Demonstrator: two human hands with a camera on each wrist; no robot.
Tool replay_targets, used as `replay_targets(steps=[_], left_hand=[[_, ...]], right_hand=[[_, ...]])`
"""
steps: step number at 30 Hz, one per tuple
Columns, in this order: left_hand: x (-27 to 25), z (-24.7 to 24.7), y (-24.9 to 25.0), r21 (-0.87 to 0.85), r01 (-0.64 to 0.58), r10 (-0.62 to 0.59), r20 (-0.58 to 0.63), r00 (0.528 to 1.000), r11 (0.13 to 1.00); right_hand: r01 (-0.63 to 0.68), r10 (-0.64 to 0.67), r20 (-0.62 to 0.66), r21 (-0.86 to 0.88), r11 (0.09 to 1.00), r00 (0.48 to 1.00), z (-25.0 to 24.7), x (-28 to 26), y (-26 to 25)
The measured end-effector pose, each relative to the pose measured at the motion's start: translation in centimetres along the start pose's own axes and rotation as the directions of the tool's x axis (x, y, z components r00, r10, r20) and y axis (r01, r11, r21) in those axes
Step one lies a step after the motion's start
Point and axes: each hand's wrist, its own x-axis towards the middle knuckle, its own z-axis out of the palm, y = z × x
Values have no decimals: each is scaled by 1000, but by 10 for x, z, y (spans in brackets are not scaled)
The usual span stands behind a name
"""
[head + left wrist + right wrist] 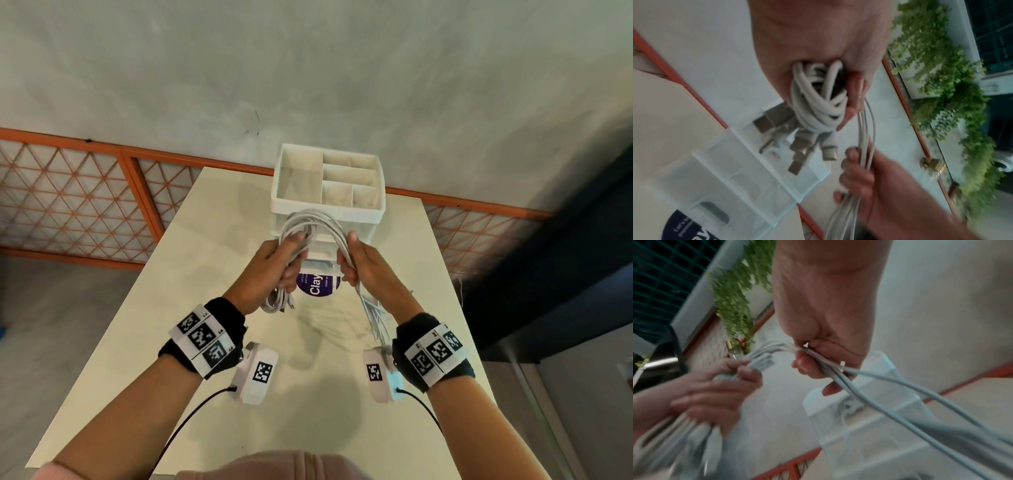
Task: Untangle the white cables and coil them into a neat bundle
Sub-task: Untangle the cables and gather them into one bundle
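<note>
**Both hands on the white cables, above the bench**

Cables [313, 222], white and bunched together, arch between the person's two hands just in front of the white organiser [327, 183], the divided box standing at the far end of the bench [212, 308]. The left hand [270, 270] has its fingers and thumb curled tight round a folded hank of the strands; from under that grip the loops and several metal plugs [797, 142] hang down toward the bench, on the near left of the organiser. The right hand [364, 270] is likewise closed round the other side of the arch, its thumb up against the strands, and a loose sheaf of cable ends [375, 318] trails from its fist down along the wrist, on the near right of the organiser. The hands are apart, with the cable arch bridging them.

Below the organiser's top tray sits its clear lower part, and a round purple label [317, 286] shows between the two hands. Each wrist wears a black band [205, 339] with square coded markers. Behind the organiser runs an orange railing [102, 192].
</note>
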Motion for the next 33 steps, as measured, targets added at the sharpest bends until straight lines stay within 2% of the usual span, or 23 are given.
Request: replay_targets(steps=[5, 12, 17, 21, 29, 31, 33], left_hand=[[4, 4, 1, -5, -48, 48, 19, 999, 999], [1, 12, -5, 0, -139, 139, -15, 990, 990], [3, 17, -11, -36, -99, 94, -134, 987, 994], [1, 17, -16, -112, -81, 65, -138, 988, 990], [1, 18, -14, -79, -137, 116, -230, 966, 987], [3, 17, -14, -127, -118, 82, -261, 962, 985], [5, 12, -13, -201, -97, 33, -300, 953, 975]], right_hand=[[-15, 17, -20, 76, 997, 1000, 27, -6, 8], [27, -34, -113, -67, 997, 993, 49, -11, -5], [66, -73, -22, -220, 973, 997, 50, -19, -16], [121, -117, 32, -331, 936, 993, 51, -21, -18], [61, -53, 35, -290, 955, 998, 55, -23, -19], [67, -57, 43, -267, 962, 997, 54, -22, -21], [17, -2, 74, -205, 979, 997, 50, -22, -22]])
